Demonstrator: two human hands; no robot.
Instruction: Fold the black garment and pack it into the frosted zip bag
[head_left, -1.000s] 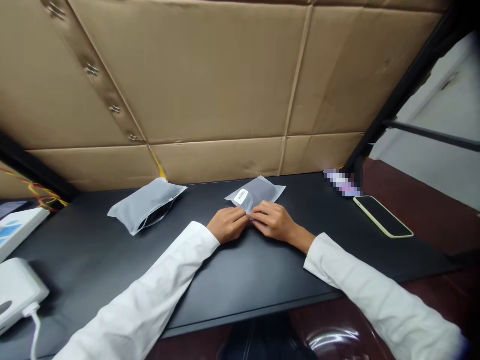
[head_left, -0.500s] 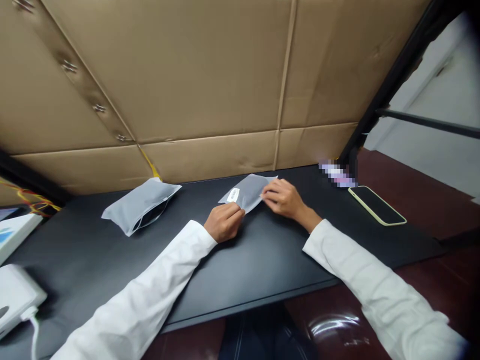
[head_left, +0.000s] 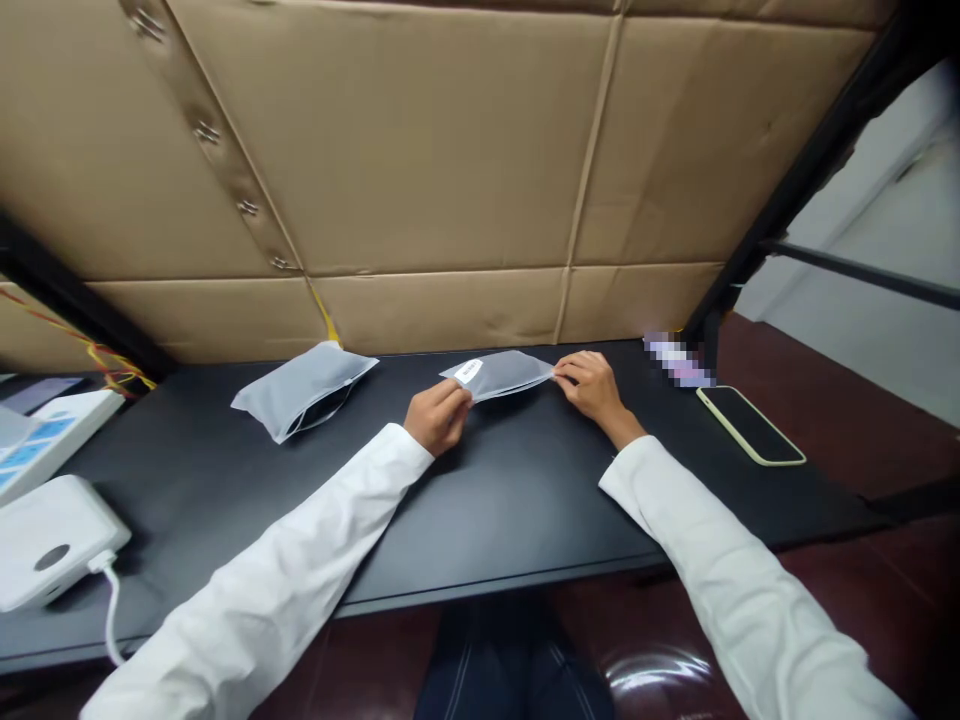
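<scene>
A frosted plastic bag (head_left: 514, 369) with a white printed label (head_left: 469, 371) is stretched between my two hands over the black table. My left hand (head_left: 439, 415) pinches its near left corner, just below the label. At the opposite end, my right hand (head_left: 589, 383) pinches the right corner between thumb and fingers. The near edge of the bag shows two layers slightly apart. Another frosted bag (head_left: 296, 385) lies to the left, its mouth gaping toward me with a dark inside.
A phone in a pale yellow case (head_left: 750, 426) lies at the right, beside a blurred-out item (head_left: 679, 360). At the left are a white device (head_left: 60, 540) with a cable and a white-blue box (head_left: 56, 440). A cardboard wall (head_left: 450, 150) closes off the back.
My right hand has shifted outward to the bag's right corner, and the bag is now drawn flatter and wider. The camera view has turned slightly left.
</scene>
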